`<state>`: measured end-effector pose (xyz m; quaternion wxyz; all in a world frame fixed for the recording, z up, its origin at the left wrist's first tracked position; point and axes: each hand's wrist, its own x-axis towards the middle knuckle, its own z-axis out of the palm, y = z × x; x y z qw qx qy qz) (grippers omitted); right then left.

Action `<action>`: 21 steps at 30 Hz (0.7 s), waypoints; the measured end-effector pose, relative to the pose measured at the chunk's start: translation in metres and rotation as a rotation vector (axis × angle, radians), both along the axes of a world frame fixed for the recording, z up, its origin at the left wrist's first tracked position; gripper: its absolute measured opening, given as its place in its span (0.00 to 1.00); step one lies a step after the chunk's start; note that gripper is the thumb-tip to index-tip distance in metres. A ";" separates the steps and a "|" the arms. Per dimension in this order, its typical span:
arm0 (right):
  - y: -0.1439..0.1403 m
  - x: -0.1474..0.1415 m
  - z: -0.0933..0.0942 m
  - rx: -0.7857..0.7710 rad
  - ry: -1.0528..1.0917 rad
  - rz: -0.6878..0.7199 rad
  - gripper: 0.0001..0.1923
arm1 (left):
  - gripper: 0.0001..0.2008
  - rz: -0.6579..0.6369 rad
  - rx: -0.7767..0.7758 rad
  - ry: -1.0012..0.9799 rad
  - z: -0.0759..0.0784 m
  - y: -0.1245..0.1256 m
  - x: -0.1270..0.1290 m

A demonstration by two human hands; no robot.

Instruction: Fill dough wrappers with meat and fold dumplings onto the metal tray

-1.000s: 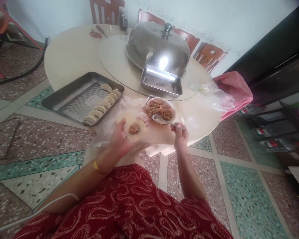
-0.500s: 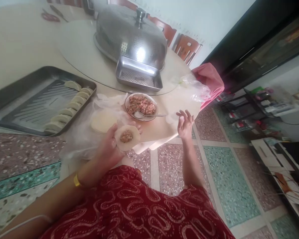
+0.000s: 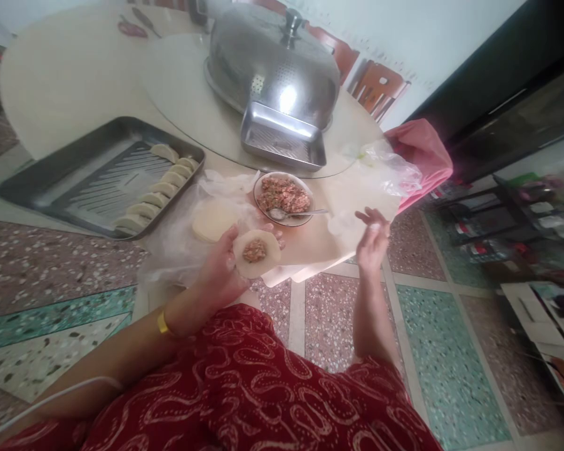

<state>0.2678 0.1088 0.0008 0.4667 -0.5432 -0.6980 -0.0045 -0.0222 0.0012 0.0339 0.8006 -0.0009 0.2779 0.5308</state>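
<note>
Dumpling wrapper [image 3: 257, 253] sits right at the near edge of the desk [image 3: 75, 81], hanging just off the rim over the tiled floor [image 3: 432, 338], cradled in the left hand [image 3: 223, 269]. Open room to its right: a bare strip of desk lies between it and the right hand [image 3: 372, 241], which hovers at the desk's edge with fingers loosely spread, holding nothing. Just behind the wrapper, the bowl of filling [image 3: 283, 198] stands near, a spoon [image 3: 294, 214] resting in it with the handle pointing toward that right hand. To the left a stack of plain wrappers [image 3: 213, 220] lies on crinkled plastic sheeting [image 3: 178, 244], just beside the held one. Further left, the metal tray [image 3: 66, 181] carries a row of folded dumplings [image 3: 157, 194] along its near-right side, the rest of its ribbed floor bare. Now the wrapper itself: a pale, round disc, flat and unfolded, with a small brownish-pink mound of mince in the centre and a clean margin of dough all round. The left grip is a cupped palm beneath it, thumb on the near-left edge, fingertips showing past the far rim; the disc lies across the fingers, not pinched. At the back a domed steel cover [image 3: 272, 62] and a small tray [image 3: 282, 138] stand well apart.
</note>
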 end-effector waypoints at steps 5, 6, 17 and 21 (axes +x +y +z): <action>-0.033 -0.055 0.012 -0.010 0.454 0.272 0.26 | 0.28 -0.032 0.091 -0.095 -0.002 -0.006 -0.010; -0.040 -0.068 0.013 -0.039 0.438 0.336 0.26 | 0.29 -0.036 0.100 -0.098 -0.001 -0.008 -0.012; -0.047 -0.140 0.017 0.044 -0.065 0.863 0.21 | 0.26 0.025 0.122 -0.087 0.011 -0.022 -0.025; -0.044 -0.138 0.018 0.063 -0.085 0.757 0.22 | 0.28 -0.006 0.139 -0.122 0.009 -0.022 -0.027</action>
